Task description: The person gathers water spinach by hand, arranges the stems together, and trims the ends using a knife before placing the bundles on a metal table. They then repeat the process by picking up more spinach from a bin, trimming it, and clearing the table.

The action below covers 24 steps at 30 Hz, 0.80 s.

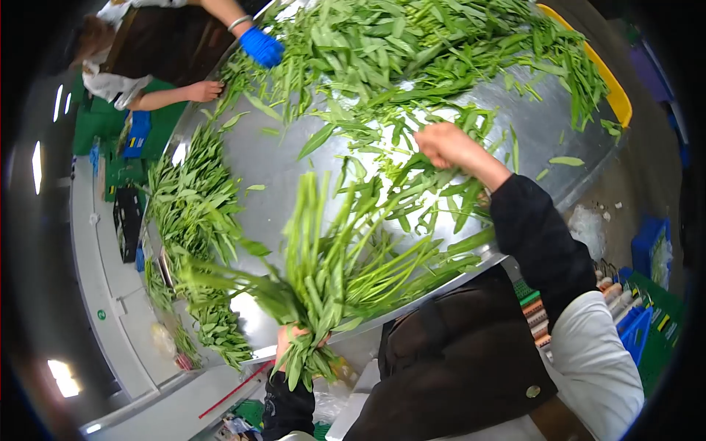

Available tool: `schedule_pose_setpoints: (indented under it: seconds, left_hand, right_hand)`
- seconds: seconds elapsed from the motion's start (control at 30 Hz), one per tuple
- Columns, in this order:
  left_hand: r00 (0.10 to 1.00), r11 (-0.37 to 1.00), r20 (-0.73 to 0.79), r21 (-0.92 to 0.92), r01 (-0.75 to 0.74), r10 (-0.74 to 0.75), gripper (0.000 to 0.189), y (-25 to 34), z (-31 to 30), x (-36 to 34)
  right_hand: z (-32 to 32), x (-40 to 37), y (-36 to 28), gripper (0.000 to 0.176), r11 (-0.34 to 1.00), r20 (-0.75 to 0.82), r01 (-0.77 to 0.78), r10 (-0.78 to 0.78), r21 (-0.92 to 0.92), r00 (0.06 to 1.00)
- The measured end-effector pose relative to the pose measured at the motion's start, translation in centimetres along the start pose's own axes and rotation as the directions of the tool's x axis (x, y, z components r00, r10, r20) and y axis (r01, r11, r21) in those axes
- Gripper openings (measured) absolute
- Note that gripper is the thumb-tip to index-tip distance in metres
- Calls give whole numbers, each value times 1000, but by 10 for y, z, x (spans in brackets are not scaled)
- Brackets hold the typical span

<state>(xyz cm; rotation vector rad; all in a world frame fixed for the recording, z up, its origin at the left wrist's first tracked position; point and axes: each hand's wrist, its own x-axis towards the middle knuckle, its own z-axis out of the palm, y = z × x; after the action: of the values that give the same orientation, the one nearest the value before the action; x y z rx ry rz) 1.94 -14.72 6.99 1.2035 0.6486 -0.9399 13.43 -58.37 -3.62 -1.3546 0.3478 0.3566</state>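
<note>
While left hand [288,344] clamps the bunch [331,272] by its stem ends, I want right hand [447,143], fist closed on loose stems [412,184], lifting few and matching ends evenly.

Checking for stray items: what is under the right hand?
Loose leafy greens lie under the right hand, on the metal table. Whatever is beneath that heap is covered.

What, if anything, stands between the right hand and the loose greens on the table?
Nothing visible: the right hand is on the loose greens; the bunch in the left hand sits aside.
</note>
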Motion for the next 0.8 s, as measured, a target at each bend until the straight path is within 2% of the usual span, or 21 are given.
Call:
schedule_pose_setpoints:
  seconds: [0.03, 0.07, 0.1, 0.17, 0.2, 0.23, 0.3, 0.33, 0.4, 0.43, 0.47, 0.5, 0.53, 0.57, 0.6, 0.63, 0.67, 0.7, 0.73, 0.77, 0.8]
  left_hand:
    - [998, 998, 63, 50, 27, -30, 51, 0, -4, 4]
    - [990, 993, 126, 103, 53, -66, 53, 0, -7, 9]
    - [994, 993, 97, 114, 42, -53, 52, 4, 6, 10]
    - [998, 993, 59, 120, -13, 6, 49, 4, 13, 16]
    - [998, 990, 12, 127, -61, 60, 48, 4, 20, 16]
    - [998, 990, 15, 132, -57, 55, 48, 6, 21, 16]
    - [996, 997, -52, 30, 73, -71, 43, 10, 20, 17]
    - [996, 997, -45, 28, 74, -72, 43, 11, 26, 16]
    - [991, 995, -90, 53, -89, 94, 47, 10, 43, 8]
    - [995, 997, -83, 47, -58, 62, 50, 6, 26, 10]
    - [993, 998, -108, 49, -42, 47, 47, 2, 19, 6]
    - [991, 997, -129, 81, -11, 22, 45, -6, -8, 7]
    - [988, 994, -152, 111, 17, 0, 42, -13, -32, 12]
    - [999, 991, -32, 130, -10, 14, 35, -11, -30, 12]
    - [1000, 997, -13, 79, 6, -5, 29, -24, -54, 18]
    - [1000, 997, -27, 79, 8, -6, 39, -37, -77, 24]
    - [999, 997, -41, 78, 11, -7, 54, -46, -89, 27]
    - [999, 998, -39, 62, -4, 6, 53, -51, -94, 28]
    - [999, 999, -28, 44, -18, 19, 53, -51, -92, 26]
    - [999, 999, -12, 17, -35, 35, 52, -49, -89, 23]
    - [999, 998, 0, -19, -54, 54, 52, -49, -85, 18]
  right_hand:
    - [8, -3, -15, 30, 1000, 18, 8, -8, -1, 1000]
    - [18, -10, -28, 29, 860, -57, 298, -352, -414, 934]
    - [33, -23, -49, 28, 492, 14, 440, -655, -752, 756]
    - [73, -58, -109, 25, 946, 148, 275, -252, -169, 956]
    - [93, -50, -98, 26, 793, 247, 558, -506, -244, 827]
    - [110, -61, -112, 29, 769, 298, 522, -435, -369, 850]
    - [140, -45, -96, 31, 555, 414, 610, -448, -566, 792]
    - [142, -36, -89, 31, 552, 413, 607, -445, -572, 794]
    - [136, -14, -84, 31, 675, 389, 686, -576, -270, 719]
    - [115, -12, -92, 29, 892, 240, 451, -429, -42, 871]
    - [80, -8, -99, 28, 958, 139, 175, -210, 227, 968]
    - [35, 27, -77, 28, 842, 447, 89, -369, 533, 815]
    - [6, 56, -55, 29, 670, 615, -123, -573, 732, 541]
    - [14, 47, -54, 32, 969, 552, 206, -246, 135, 797]
    - [25, 32, -50, 34, 787, 203, 195, -90, -585, 975]
    - [33, 35, -20, 45, 743, 277, 351, -229, -569, 933]
    - [52, 23, -19, 57, 849, 332, 341, -212, -402, 919]
    - [73, 2, -22, 66, 999, 423, 18, -34, 40, 906]
    - [86, 21, 15, 67, 927, 587, -229, 11, 297, 809]
    - [101, 2, 10, 64, 854, 631, -307, -31, 419, 775]
    - [109, 0, 6, 58, 824, 748, -432, 15, 366, 663]
